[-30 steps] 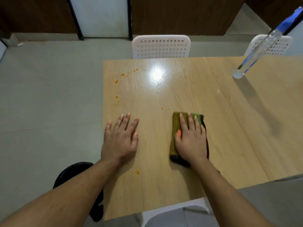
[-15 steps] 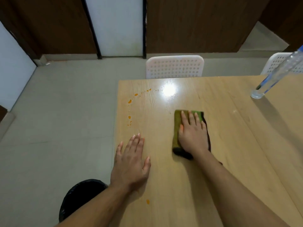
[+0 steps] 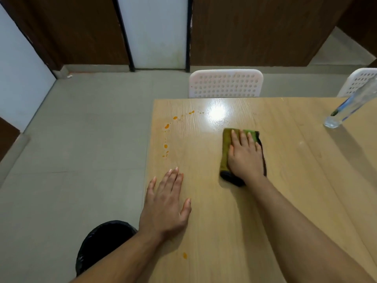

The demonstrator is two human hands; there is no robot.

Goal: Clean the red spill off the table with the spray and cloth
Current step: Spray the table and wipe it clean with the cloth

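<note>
The person's right hand (image 3: 244, 158) lies flat, fingers straight, pressing a folded green cloth with a dark edge (image 3: 226, 152) onto the pale wood-grain table (image 3: 295, 180), in the middle of the top. The left hand (image 3: 166, 203) rests open, palm down, near the table's left edge, holding nothing. The orange-red spill droplets (image 3: 166, 126) dot the far left corner in a loose curve, well apart from the cloth, and one lone orange drop (image 3: 185, 255) sits near the left forearm. The clear plastic spray bottle with a blue tube (image 3: 346, 109) stands at the right, untouched by either hand.

To wipe well, I would say the cloth should sweep left and slightly away, gathering the droplets inward from the table's edge rather than pushing them onto the grey floor tiles (image 3: 81, 139). Even pressure through the whole palm matters. The near drop is easily forgotten.
</note>
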